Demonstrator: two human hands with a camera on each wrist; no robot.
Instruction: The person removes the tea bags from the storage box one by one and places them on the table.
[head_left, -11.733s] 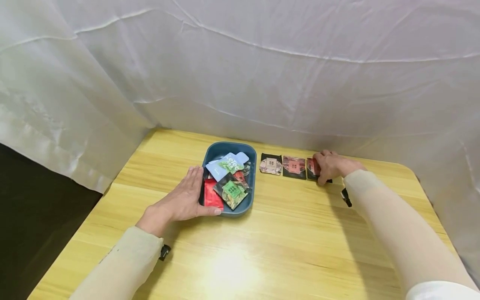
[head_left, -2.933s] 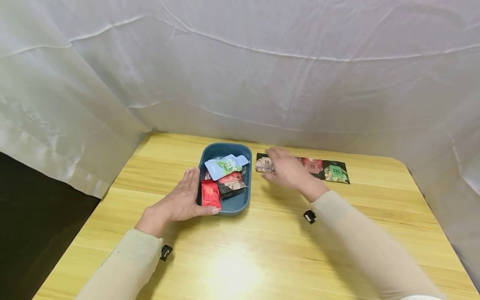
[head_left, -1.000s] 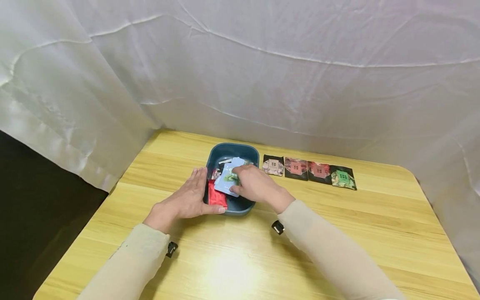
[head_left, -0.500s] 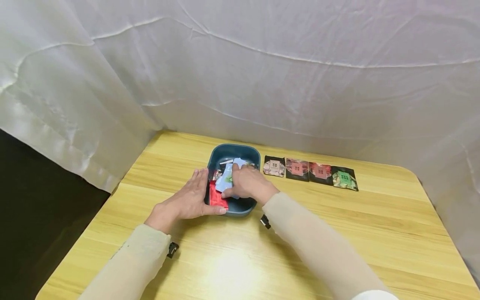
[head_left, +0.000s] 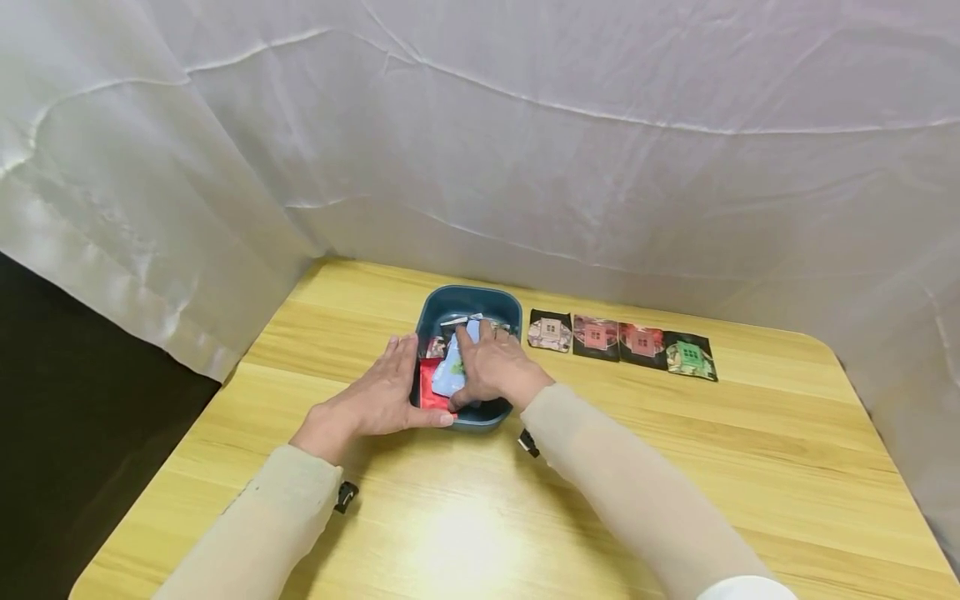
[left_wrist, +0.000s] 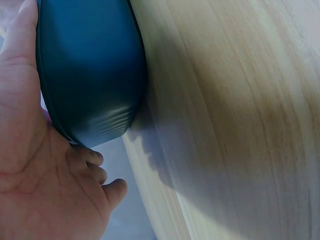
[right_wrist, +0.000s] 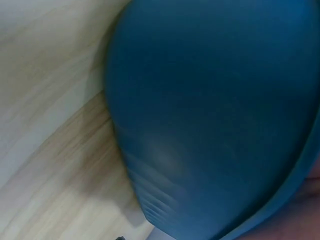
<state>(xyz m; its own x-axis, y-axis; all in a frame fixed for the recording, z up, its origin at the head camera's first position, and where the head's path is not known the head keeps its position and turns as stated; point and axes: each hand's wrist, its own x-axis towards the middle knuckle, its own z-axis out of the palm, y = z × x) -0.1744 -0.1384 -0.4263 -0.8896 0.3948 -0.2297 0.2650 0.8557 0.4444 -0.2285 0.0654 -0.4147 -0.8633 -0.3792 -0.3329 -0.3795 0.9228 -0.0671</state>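
Observation:
My left hand (head_left: 371,400) rests along the left wall of a dark blue tub (head_left: 513,312), fingers straight and thumb at the near rim. The left wrist view shows the palm against the tub's outer side (left_wrist: 95,65). My right hand (head_left: 498,367) reaches down into the tub, its fingers spread over a light blue pouch (head_left: 452,375) with a green print. Thumb and forefinger stand apart on it; I cannot tell whether they grip anything. A red sachet (head_left: 431,387) lies beneath on the left, and black patterned sachets (head_left: 436,347) show behind.
Right of the tub, flat black sachets lie in a row along the back of the wooden table (head_left: 675,467): one with a pale label (head_left: 550,331), two with red labels (head_left: 596,336) (head_left: 642,344), one with a green label (head_left: 690,356). A pale curtain (head_left: 562,167) hangs behind.
Over the longer span, the green-labelled sachet went from the tub to the row's right end. Since one second ago, my right hand has shifted slightly left and deeper over the pouch; the left hand stays.

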